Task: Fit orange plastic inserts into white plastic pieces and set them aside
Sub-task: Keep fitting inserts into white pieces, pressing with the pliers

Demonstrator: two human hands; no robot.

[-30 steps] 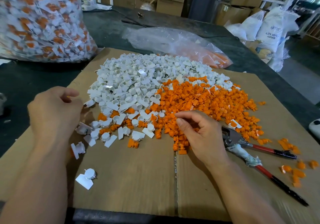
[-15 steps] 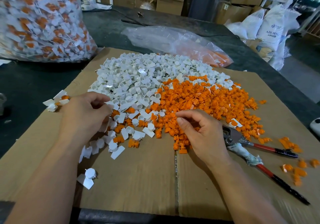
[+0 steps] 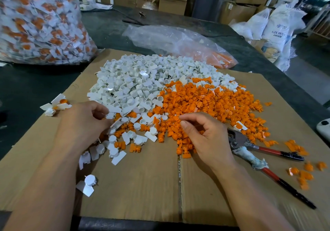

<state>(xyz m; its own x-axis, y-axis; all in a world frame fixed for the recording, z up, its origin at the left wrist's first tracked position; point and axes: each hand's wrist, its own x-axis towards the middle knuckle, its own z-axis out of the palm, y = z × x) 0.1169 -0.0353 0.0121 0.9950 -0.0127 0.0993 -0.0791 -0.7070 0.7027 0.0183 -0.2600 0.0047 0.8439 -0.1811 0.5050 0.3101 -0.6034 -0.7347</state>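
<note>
On the cardboard, the left hand curls over white pieces and the right hand over orange inserts; I cannot tell whether either grips one. This looks like the picking step: next, pinch one of each and press them together. Fitted pieces lie at the cardboard's left edge.

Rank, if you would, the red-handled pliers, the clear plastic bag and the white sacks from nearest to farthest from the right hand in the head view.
1. Red-handled pliers: on the cardboard, just right of the right hand.
2. Clear plastic bag: farther back, lying on the dark table.
3. White sacks: off the table, in the far right background.
</note>
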